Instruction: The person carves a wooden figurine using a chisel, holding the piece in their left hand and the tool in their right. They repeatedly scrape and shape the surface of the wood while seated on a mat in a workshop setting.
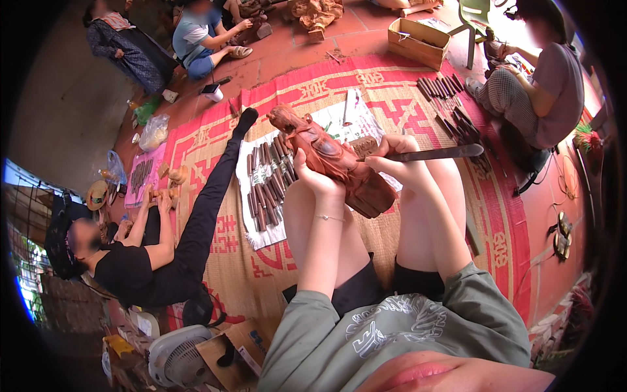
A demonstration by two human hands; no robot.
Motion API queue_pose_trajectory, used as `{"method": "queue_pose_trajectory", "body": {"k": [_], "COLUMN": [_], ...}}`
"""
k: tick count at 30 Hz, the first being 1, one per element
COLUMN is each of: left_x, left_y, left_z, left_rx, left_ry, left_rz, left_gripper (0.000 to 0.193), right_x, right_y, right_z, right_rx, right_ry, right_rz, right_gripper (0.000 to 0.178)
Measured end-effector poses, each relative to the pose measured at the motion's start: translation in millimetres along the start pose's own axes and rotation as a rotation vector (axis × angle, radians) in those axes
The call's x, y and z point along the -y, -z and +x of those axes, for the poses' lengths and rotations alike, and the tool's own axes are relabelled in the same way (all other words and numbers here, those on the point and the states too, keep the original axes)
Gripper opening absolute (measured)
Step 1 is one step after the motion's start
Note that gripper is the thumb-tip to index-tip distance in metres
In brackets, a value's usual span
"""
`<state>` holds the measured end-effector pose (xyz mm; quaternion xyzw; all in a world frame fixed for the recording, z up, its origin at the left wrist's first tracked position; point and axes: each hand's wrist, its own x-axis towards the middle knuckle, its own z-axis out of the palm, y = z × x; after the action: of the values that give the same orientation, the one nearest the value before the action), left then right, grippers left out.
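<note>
My left hand (319,179) is wrapped round a reddish-brown carved wooden figure (323,145), which lies tilted over my knees with its flat base toward me. My right hand (403,159) grips a long, dark carving tool (439,154) beside the figure's lower part. The tool's flat, rounded end points to the right; its other end is hidden by my fingers and the figure. Beyond my left knee, several wooden-handled carving tools (266,173) lie in rows on a white cloth (266,238). A small wooden block (363,146) shows behind the figure.
A red and tan patterned mat (232,209) covers the floor. More carving tools (441,87) lie at the right, near a seated person (555,85). Another person (134,264) sits at the left, one leg stretched across the mat. A wooden box (418,44) stands at the back.
</note>
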<state>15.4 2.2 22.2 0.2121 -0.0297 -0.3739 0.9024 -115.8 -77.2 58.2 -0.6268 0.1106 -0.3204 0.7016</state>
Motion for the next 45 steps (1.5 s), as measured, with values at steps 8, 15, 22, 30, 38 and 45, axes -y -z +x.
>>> {"method": "queue_pose_trajectory", "body": {"k": [8, 15, 22, 30, 38, 45], "left_x": [-1, 0, -1, -2, -2, 3], "left_y": [-8, -2, -1, -7, -7, -1], "left_z": [-4, 1, 4, -3, -3, -1], "left_rx": [-0.038, -0.031, -0.018, -0.028, 0.015, 0.098], "left_ry": [-0.025, -0.024, -0.058, -0.053, -0.021, -0.067], "left_rz": [-0.006, 0.005, 0.076, 0.074, 0.015, 0.14], "left_gripper": [0.063, 0.065, 0.065, 0.065, 0.066, 0.065], "right_x": [3, -6, -4, -3, 1, -16], "right_y": [7, 1, -1, 4, 6, -12], "right_z": [-1, 0, 5, -1, 0, 6], "right_rx": [0.072, 0.003, -0.058, 0.059, 0.104, -0.036], "right_ry": [-0.087, 0.009, 0.093, -0.011, -0.056, 0.231], "right_rz": [-0.414, -0.246, -0.086, -0.074, -0.114, 0.004], "right_gripper": [0.023, 0.017, 0.02, 0.019, 0.02, 0.01]}}
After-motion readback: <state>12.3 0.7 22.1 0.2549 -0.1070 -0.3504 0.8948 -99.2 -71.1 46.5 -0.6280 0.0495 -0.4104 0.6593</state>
